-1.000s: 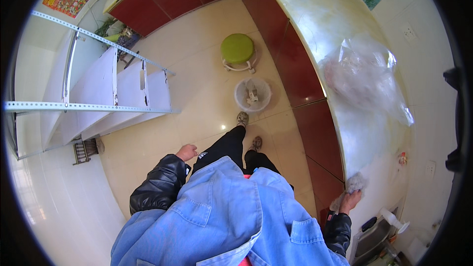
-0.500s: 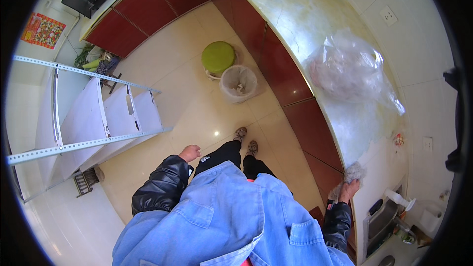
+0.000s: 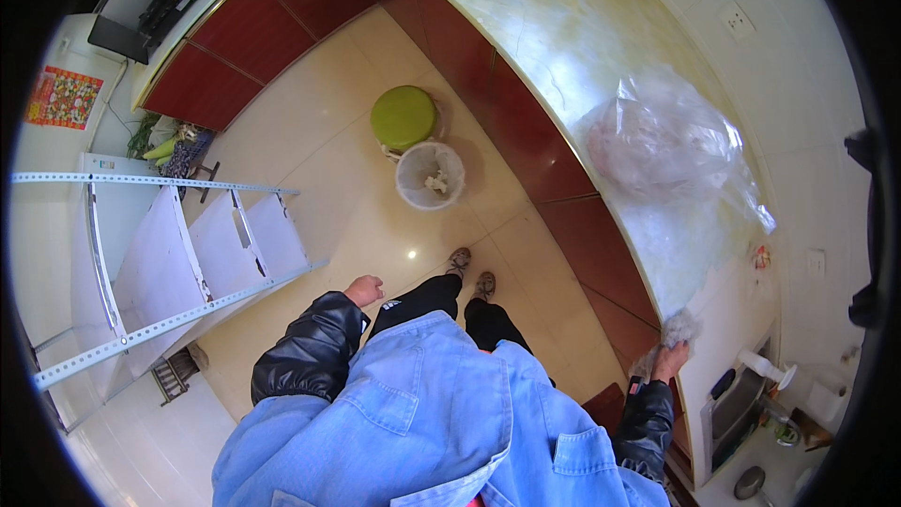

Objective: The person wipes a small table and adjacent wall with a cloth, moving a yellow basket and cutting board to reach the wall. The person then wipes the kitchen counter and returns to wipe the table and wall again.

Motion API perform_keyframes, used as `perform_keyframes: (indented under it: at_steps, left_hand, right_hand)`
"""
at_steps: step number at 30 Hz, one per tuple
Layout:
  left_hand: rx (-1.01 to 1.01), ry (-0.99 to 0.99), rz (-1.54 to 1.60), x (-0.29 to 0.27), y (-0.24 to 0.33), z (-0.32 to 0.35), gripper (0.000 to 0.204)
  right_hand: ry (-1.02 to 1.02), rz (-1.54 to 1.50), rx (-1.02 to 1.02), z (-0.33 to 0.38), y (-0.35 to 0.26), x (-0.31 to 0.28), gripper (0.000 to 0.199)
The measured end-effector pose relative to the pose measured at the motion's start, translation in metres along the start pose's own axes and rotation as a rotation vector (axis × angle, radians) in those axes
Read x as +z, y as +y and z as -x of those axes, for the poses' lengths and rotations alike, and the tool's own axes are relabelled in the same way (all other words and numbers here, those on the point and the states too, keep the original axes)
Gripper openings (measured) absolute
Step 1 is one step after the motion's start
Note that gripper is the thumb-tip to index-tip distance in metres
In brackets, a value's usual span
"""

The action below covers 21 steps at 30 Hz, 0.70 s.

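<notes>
My right hand (image 3: 669,362) is closed around a grey, fluffy-looking wad (image 3: 679,329) at the front edge of the marble-patterned counter (image 3: 671,253). A crumpled, see-through piece hangs below the wad by my wrist; I cannot tell its exact kind. On the counter beyond lies a large clear plastic bag (image 3: 671,136) with something pinkish showing inside. My left hand (image 3: 364,290) hangs over the floor beside my leg, its fingers loosely bent and apart, holding nothing.
A lined waste bin (image 3: 453,172) with white scraps stands beside a green round stool (image 3: 404,118). At left is a metal shelf rack (image 3: 169,324). Dark red cabinets (image 3: 554,161) run under the counter. The sink (image 3: 737,402) lies to my right.
The view has turned slightly, so the bin, stool and rack's far parts sit further left. My right hand keeps its hold on the wad at the counter edge; my left hand is nearly still.
</notes>
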State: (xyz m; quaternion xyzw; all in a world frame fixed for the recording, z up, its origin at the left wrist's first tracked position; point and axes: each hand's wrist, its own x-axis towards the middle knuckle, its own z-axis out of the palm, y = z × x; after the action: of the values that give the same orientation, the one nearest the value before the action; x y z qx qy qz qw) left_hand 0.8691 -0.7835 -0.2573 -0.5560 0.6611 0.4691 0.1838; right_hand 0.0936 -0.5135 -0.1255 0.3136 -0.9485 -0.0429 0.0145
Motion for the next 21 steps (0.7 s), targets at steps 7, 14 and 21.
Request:
perform_keyframes:
  at_steps: [7, 14, 21]
  left_hand:
    - [0.037, 0.018, -0.058, -0.022, 0.035, -0.002, 0.05]
    - [0.104, 0.014, -0.247, -0.049, 0.055, 0.019, 0.049]
    - [0.037, 0.022, -0.074, -0.061, 0.082, -0.006, 0.049]
  right_hand:
    - [0.062, -0.028, 0.039, 0.011, -0.008, 0.001, 0.041]
    - [0.145, -0.316, 0.113, 0.019, -0.013, 0.007, 0.043]
    - [0.28, -0.123, 0.043, 0.021, -0.034, -0.003, 0.036]
